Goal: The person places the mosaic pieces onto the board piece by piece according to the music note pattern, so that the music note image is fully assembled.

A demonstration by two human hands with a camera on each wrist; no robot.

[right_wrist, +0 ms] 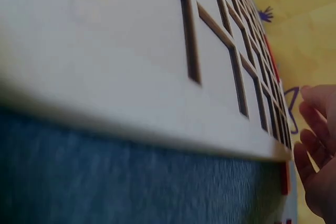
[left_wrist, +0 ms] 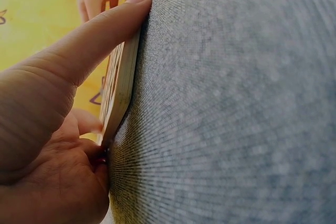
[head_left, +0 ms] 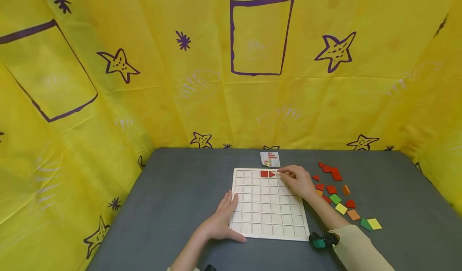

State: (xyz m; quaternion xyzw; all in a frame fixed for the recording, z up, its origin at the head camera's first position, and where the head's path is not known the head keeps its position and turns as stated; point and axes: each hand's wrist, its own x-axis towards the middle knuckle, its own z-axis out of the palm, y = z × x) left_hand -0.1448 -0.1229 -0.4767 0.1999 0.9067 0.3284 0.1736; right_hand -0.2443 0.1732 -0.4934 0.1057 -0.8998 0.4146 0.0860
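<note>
A pale square grid board (head_left: 267, 236) lies on the table. In its far row sit a red square tile (head_left: 264, 174) and, beside it on the right, a red pointed tile (head_left: 272, 174). My left hand (head_left: 221, 219) rests around the board's near left corner, fingers along the left side. In the left wrist view its thumb (left_wrist: 89, 43) stretches straight along the board's edge. My right hand (head_left: 297, 181) is over the far right corner, bent fingertips right of the pointed tile. Whether it pinches anything is hidden; the right wrist view shows its curved fingers (right_wrist: 315, 129) only in part.
Loose red, orange, green and yellow tiles (head_left: 341, 209) lie scattered right of the board, close to my right forearm. A small printed pattern card (head_left: 270, 159) lies behind the board. A yellow patterned cloth (head_left: 202, 102) hangs behind the grey table (head_left: 173, 191).
</note>
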